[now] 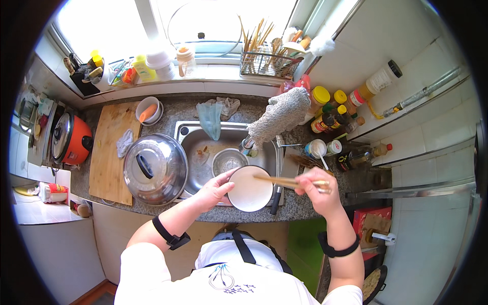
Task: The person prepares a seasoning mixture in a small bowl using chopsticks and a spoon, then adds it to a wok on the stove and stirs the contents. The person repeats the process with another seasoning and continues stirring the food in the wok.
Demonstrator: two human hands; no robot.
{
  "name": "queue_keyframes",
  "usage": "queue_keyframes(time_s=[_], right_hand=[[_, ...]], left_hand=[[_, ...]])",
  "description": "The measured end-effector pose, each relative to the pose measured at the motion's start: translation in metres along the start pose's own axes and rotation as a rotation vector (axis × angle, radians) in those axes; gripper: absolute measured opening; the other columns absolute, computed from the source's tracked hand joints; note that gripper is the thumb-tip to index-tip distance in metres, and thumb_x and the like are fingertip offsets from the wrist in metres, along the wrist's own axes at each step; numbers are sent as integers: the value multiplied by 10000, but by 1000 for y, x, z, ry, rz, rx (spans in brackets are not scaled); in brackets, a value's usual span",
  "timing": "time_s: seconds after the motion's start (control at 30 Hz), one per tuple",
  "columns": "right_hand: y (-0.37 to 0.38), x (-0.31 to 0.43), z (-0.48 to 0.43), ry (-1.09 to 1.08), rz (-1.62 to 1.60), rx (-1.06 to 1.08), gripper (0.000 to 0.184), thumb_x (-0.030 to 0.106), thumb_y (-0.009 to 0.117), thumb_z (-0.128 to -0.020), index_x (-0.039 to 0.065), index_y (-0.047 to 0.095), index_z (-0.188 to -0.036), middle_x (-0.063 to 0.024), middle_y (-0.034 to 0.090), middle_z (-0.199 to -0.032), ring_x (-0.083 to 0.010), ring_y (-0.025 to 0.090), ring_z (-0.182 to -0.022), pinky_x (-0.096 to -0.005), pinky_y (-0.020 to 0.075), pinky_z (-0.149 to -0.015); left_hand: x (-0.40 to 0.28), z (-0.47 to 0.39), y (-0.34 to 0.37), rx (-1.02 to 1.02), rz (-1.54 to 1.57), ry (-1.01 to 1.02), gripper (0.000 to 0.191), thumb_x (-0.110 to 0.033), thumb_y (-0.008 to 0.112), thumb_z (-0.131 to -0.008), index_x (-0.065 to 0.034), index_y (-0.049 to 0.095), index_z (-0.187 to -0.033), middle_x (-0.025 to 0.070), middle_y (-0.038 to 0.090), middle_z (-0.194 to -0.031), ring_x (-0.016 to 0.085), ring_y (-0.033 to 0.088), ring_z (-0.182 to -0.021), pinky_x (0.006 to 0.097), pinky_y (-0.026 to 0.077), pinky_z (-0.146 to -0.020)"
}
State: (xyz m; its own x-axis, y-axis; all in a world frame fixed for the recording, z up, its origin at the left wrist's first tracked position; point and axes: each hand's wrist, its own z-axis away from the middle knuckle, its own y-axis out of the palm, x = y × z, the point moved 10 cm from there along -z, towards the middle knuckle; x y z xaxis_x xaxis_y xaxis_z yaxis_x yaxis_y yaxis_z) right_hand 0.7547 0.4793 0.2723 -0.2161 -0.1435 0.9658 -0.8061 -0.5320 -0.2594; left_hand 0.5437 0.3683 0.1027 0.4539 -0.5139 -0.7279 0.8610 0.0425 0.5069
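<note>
My left hand grips the rim of a white bowl with a dark edge, over the front of the stainless steel sink. Pale, whitish contents seem to fill its inside; I cannot tell what they are. A pair of wooden chopsticks is in my right hand, their tips reaching into the bowl. Behind the bowl, a metal basin sits in the sink. Some food scraps lie on the sink bottom to its left.
Left of the sink, a domed metal lid overlaps a wooden cutting board. An orange rice cooker stands farther left. A grey textured cloth hangs over the tap. Sauce bottles crowd the right corner, near an open jar with a spoon.
</note>
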Motion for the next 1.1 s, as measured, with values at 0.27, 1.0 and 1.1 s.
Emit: queue_keyframes(time_s=[0.27, 1.0, 1.1], right_hand=[[25, 39, 45, -219, 210, -31, 159, 18, 708, -855, 12, 724, -1013, -90, 646, -798, -185, 644, -723, -279, 512, -622], [2, 80, 144, -248, 519, -106, 220, 29, 741, -775, 25, 695, -990, -85, 602, -783, -236, 633, -633, -332, 526, -548], [-4, 90, 154, -241, 562, -116, 208, 68, 745, -788, 23, 692, -984, -80, 586, -776, -234, 623, -630, -341, 519, -552]], left_hand=[[-2, -21, 22, 177, 287, 125, 756, -245, 662, -930, -175, 242, -1555, 44, 425, -1472, 241, 459, -1324, 463, 475, -1015], [30, -47, 118, 313, 243, 116, 787, -238, 655, -934, -160, 197, -1569, 65, 365, -1533, 234, 402, -1379, 429, 370, -1111], [37, -45, 130, 322, 247, 122, 785, -229, 649, -936, -152, 193, -1569, 66, 368, -1533, 235, 385, -1389, 431, 347, -1126]])
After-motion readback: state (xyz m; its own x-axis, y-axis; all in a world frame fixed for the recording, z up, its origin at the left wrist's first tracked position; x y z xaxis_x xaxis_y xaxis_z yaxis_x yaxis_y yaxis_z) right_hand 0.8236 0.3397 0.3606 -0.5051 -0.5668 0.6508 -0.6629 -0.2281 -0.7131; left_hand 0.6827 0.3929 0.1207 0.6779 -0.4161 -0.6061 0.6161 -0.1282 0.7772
